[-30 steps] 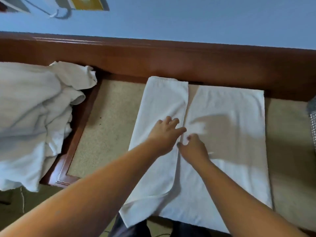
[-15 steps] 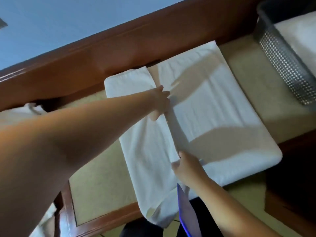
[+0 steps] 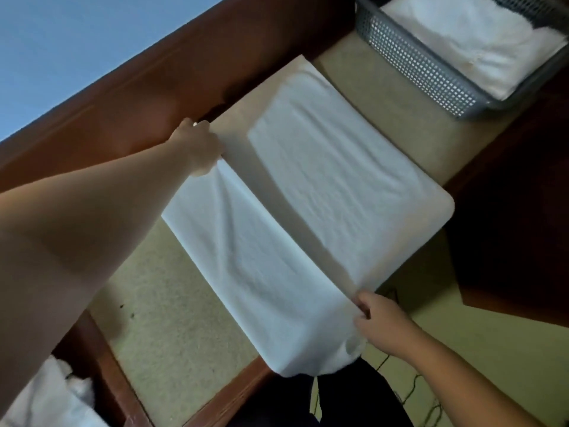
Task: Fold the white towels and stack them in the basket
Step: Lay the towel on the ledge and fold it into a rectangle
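A white towel (image 3: 323, 192) lies spread on the beige table top, its left third folded over as a flap (image 3: 246, 260). My left hand (image 3: 200, 146) pinches the flap's far end near the wooden back rail. My right hand (image 3: 378, 318) pinches the flap's near end at the table's front edge. The flap's inner edge is lifted a little between both hands. A grey perforated basket (image 3: 421, 66) stands at the top right with a folded white towel (image 3: 471, 41) inside it.
A red-brown wooden rail (image 3: 184, 84) runs along the back of the beige table top (image 3: 166, 328). A heap of unfolded white towels (image 3: 52, 399) shows at the bottom left. Dark floor lies to the right, below the basket.
The view has swung right, bringing the basket in. My hands slid apart along the flap's edge, left to the far end, right to the near end, and now pinch it.
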